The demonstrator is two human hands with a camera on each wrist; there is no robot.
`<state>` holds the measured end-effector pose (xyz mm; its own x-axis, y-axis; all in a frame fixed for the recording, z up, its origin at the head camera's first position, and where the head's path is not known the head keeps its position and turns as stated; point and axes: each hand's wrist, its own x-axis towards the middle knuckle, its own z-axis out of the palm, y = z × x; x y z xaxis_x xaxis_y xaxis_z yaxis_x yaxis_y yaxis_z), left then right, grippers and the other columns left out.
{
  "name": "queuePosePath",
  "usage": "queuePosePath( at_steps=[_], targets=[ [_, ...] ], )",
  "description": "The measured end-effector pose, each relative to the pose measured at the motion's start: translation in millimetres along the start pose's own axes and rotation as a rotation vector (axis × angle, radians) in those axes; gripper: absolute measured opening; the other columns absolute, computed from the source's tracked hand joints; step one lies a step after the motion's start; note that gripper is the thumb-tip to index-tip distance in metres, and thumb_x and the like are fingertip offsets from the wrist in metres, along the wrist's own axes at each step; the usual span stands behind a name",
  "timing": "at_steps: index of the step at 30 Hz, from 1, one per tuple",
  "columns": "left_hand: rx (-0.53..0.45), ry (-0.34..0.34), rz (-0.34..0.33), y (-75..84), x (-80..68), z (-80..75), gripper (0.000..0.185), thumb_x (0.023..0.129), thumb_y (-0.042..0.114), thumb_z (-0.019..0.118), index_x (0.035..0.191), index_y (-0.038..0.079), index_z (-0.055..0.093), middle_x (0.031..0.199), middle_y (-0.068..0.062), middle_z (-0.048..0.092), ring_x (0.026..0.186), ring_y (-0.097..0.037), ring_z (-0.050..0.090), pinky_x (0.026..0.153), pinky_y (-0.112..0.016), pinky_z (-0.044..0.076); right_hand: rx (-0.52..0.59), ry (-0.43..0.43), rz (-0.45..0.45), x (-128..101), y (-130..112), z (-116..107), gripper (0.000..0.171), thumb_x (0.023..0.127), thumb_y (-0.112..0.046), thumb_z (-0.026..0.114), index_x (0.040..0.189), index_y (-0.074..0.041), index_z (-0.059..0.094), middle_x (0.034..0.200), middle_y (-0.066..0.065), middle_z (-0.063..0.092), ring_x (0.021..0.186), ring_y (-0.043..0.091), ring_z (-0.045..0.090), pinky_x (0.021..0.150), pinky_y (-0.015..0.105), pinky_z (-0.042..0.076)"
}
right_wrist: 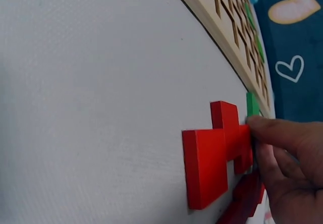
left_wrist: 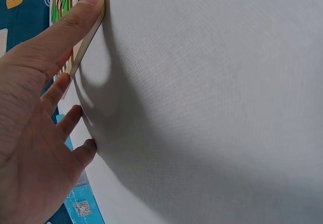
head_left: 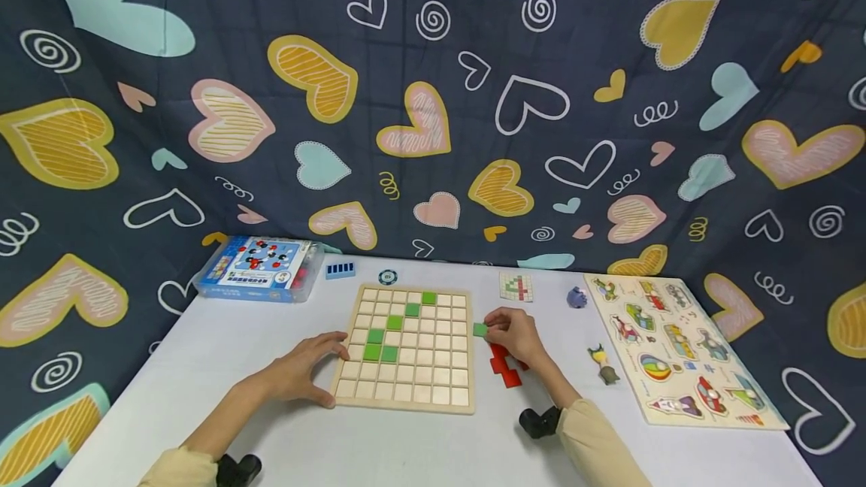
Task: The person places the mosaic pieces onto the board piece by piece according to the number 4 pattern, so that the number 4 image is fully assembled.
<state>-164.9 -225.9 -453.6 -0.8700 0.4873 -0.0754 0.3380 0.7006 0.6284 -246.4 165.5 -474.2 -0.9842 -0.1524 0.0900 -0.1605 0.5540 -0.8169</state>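
Note:
A wooden grid board (head_left: 413, 400) lies on the white table. Several green square tiles (head_left: 395, 322) sit in its cells, stepping down from the top towards the left. My left hand (head_left: 294, 373) rests at the board's left edge with fingers spread, the thumb touching the rim near the lower left corner. Just off the board's right edge, my right hand (head_left: 517, 334) pinches a green tile (right_wrist: 252, 104) between thumb and finger. Beside and below that hand lie several red square tiles (right_wrist: 209, 166) on the table; the hand partly hides them in the head view.
Behind the board are a pattern card (head_left: 516, 287), a round token (head_left: 388, 277) and a blue slotted block (head_left: 340, 270). A boxed kit (head_left: 260, 269) stands back left. Small animal figures (head_left: 607, 374) and a picture puzzle board (head_left: 683, 348) lie to the right.

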Motion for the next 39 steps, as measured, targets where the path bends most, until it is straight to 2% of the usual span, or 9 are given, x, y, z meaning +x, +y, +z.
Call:
queuePosePath(
  at_steps=[8, 11, 15, 18, 24, 32, 39],
  targets=[
    [0.005, 0.002, -0.001, 0.0, -0.2, 0.6, 0.061, 0.064, 0.033, 0.087, 0.113, 0.019, 0.053, 0.147, -0.021, 0.035, 0.131, -0.052, 0.029, 0.092, -0.077, 0.029, -0.012, 0.085, -0.013, -4.6, -4.1, 4.5, 0.018, 0.076, 0.008, 0.073, 0.093, 0.002, 0.07, 0.084, 0.01, 0.071, 0.075, 0.02, 0.067, 0.069, 0.032, 0.058],
    [0.007, 0.009, 0.022, 0.7, -1.2, 1.5, 0.06, 0.064, 0.032, 0.087, 0.112, 0.018, 0.053, 0.146, -0.022, 0.036, 0.129, -0.053, 0.03, 0.091, -0.077, 0.03, 0.021, 0.087, -0.011, -8.0, -8.3, 6.4, 0.019, 0.076, 0.008, 0.074, 0.093, 0.001, 0.071, 0.085, 0.011, 0.071, 0.076, 0.021, 0.068, 0.068, 0.031, 0.058],
    [-0.002, 0.005, 0.034, 2.9, -3.9, 3.0, 0.06, 0.064, 0.031, 0.087, 0.112, 0.016, 0.054, 0.145, -0.024, 0.036, 0.128, -0.054, 0.031, 0.091, -0.076, 0.031, 0.097, 0.051, 0.023, -15.9, -15.3, 11.0, 0.02, 0.076, 0.007, 0.074, 0.094, -0.001, 0.071, 0.086, 0.01, 0.072, 0.077, 0.02, 0.069, 0.064, 0.027, 0.057],
    [0.0, 0.002, 0.011, 3.8, -4.2, 2.7, 0.06, 0.064, 0.032, 0.087, 0.113, 0.018, 0.054, 0.146, -0.022, 0.036, 0.129, -0.053, 0.03, 0.089, -0.078, 0.03, 0.149, 0.022, 0.027, -22.1, -21.4, 15.9, 0.021, 0.076, 0.006, 0.075, 0.096, -0.001, 0.071, 0.086, 0.011, 0.072, 0.078, 0.021, 0.07, 0.065, 0.024, 0.055],
    [0.013, 0.002, -0.001, 1.8, -1.6, -0.5, 0.06, 0.065, 0.033, 0.086, 0.113, 0.019, 0.053, 0.148, -0.019, 0.035, 0.131, -0.051, 0.029, 0.09, -0.077, 0.03, 0.233, -0.043, -0.023, -29.5, -33.6, 30.1, 0.022, 0.077, 0.003, 0.075, 0.099, 0.002, 0.07, 0.09, 0.013, 0.072, 0.081, 0.024, 0.069, 0.072, 0.024, 0.056],
    [0.011, -0.006, -0.011, 0.5, -2.7, -0.1, 0.059, 0.065, 0.033, 0.086, 0.112, 0.02, 0.053, 0.147, -0.02, 0.035, 0.13, -0.052, 0.03, 0.09, -0.077, 0.031, 0.167, -0.122, -0.164, -32.5, -45.1, 59.9, 0.019, 0.078, 0.006, 0.072, 0.096, 0.003, 0.069, 0.084, 0.013, 0.071, 0.075, 0.019, 0.068, 0.066, 0.019, 0.055],
    [0.017, -0.006, -0.015, 2.4, -1.9, -0.9, 0.06, 0.066, 0.032, 0.086, 0.114, 0.019, 0.053, 0.148, -0.019, 0.034, 0.131, -0.051, 0.029, 0.09, -0.077, 0.031, 0.173, -0.158, -0.212, -33.4, -56.0, 77.9, 0.019, 0.077, 0.009, 0.072, 0.096, 0.006, 0.067, 0.086, 0.016, 0.07, 0.076, 0.019, 0.068, 0.066, 0.017, 0.054]
  ],
)
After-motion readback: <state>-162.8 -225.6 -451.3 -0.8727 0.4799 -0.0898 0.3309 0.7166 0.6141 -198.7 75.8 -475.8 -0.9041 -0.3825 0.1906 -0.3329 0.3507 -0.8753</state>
